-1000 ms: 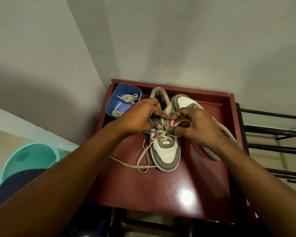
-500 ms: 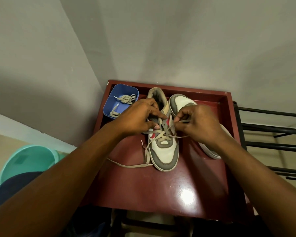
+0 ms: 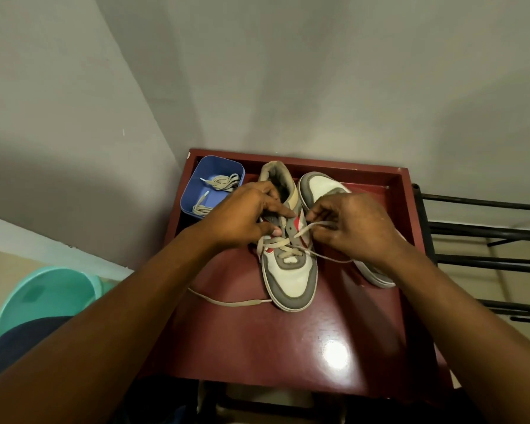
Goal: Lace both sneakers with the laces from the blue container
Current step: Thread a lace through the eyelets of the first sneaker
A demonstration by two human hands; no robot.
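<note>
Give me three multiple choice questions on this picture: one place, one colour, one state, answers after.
1. Where is the blue container? A on the floor; B at the far left corner of the table; C on the rack.
2. What colour is the bucket? A red; B black; C teal.
3. The sneaker that the left hand holds is: A tied in a bow; B partly laced; C unlaced.
Answers: 1 B, it sits in that corner. 2 C, it is plainly teal. 3 B, the lace crosses only the lower eyelets, and the right hand pinches one end.
</note>
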